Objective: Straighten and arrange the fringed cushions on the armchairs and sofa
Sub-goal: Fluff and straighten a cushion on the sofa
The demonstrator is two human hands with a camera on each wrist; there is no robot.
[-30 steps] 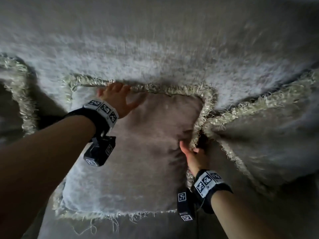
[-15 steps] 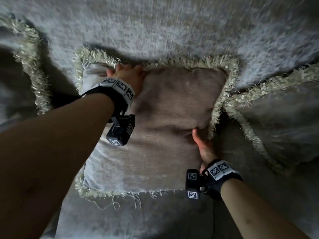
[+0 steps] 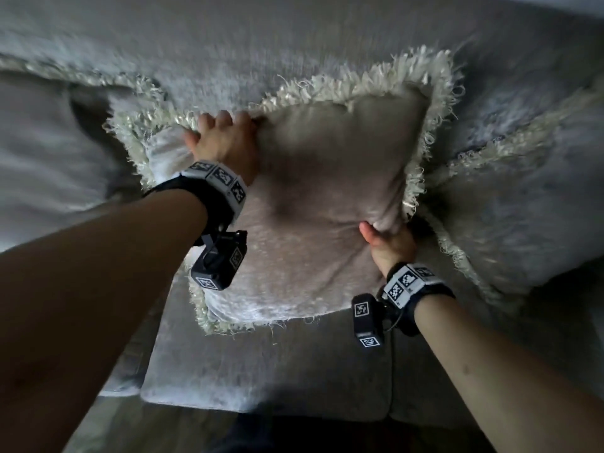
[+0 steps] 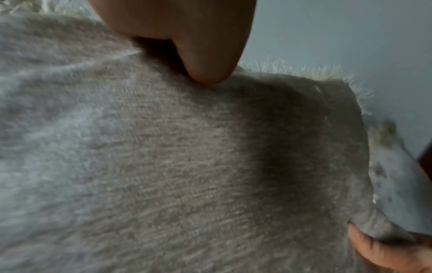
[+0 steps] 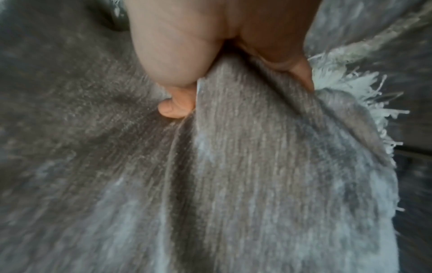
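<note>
One fringed cushion (image 3: 313, 204) gripped by left hand (image 3: 225, 145), right hand (image 3: 390, 243)

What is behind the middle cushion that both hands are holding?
Behind the middle cushion the sofa backrest shows above its fringe. The part directly behind is covered, as are the fingertips of the left hand.
</note>
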